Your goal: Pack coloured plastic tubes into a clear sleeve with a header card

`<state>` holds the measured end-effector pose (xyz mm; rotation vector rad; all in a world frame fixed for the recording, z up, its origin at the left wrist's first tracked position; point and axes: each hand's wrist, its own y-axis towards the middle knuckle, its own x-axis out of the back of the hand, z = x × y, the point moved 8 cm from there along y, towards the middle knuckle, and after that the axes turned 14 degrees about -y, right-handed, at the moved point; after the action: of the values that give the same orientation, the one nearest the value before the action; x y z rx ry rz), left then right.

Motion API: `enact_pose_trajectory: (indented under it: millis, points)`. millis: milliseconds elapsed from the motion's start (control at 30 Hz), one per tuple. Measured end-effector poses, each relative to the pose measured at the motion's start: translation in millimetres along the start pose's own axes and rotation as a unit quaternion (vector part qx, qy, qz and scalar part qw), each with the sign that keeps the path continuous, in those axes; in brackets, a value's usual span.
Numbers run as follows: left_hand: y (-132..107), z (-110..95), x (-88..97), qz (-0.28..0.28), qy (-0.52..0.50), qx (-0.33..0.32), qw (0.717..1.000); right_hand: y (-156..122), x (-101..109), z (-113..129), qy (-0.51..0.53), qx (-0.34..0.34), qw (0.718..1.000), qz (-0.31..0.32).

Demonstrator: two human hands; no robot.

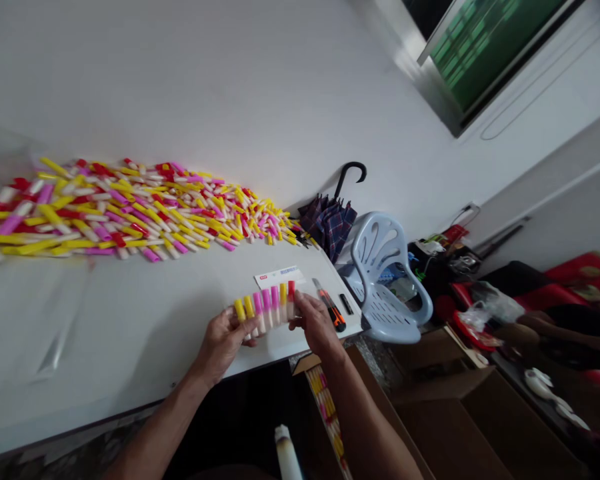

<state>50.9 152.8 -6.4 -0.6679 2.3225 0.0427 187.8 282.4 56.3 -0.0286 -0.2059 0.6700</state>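
Both my hands hold one row of several highlighter pens (pixel 266 308) with yellow, pink and red caps, just above the white table (pixel 130 320) near its front edge. My left hand (pixel 223 341) is closed on the yellow end of the row. My right hand (pixel 314 323) is closed on the red end. A white printed card (pixel 281 276) lies on the table right behind the row. A long heap of loose highlighters (pixel 130 210) in yellow, pink, red and white stretches along the wall side of the table.
An orange and black utility knife (pixel 330 305) lies right of my hands. A folded plaid umbrella (pixel 329 220) leans at the table's end beside a pale blue plastic chair (pixel 385 280). Cardboard boxes (pixel 455 413), one with packed highlighters (pixel 327 407), stand below. Clutter fills the right side.
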Motion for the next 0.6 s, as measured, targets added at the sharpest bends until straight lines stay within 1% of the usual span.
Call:
enact_pose_trajectory:
  millis: [67, 133, 233, 300, 367, 433, 533, 600]
  points:
    - [2, -5, 3.6, -0.002, 0.007, -0.001, 1.0, 1, 6, -5, -0.004, -0.007, 1.0, -0.026]
    - [2, -7, 5.1, -0.01, -0.007, 0.007, 1.0, 2, 9, -6, 0.0, -0.004, 0.999, -0.04]
    - [-2, -7, 4.2, -0.024, -0.045, 0.019, 0.999, 0, 18, -1, 0.044, 0.016, 0.995, -0.09]
    - [-5, -8, 4.3, -0.031, -0.054, 0.018, 0.998, -1, 24, 2, 0.071, 0.026, 0.99, -0.12]
    - [-6, -13, 7.0, -0.034, -0.042, 0.008, 0.999, -1, 28, 3, 0.073, 0.028, 0.989, -0.125]
    - [-6, -20, 12.7, -0.039, -0.024, 0.004, 0.999, 0, 29, 2, 0.063, 0.023, 0.991, -0.117]
    - [-6, -28, 22.0, -0.048, -0.013, 0.015, 0.999, 2, 29, 1, 0.052, 0.009, 0.993, -0.102]
    - [-6, -30, 23.6, -0.043, -0.017, 0.027, 0.999, 3, 28, 8, 0.05, 0.011, 0.994, -0.097]
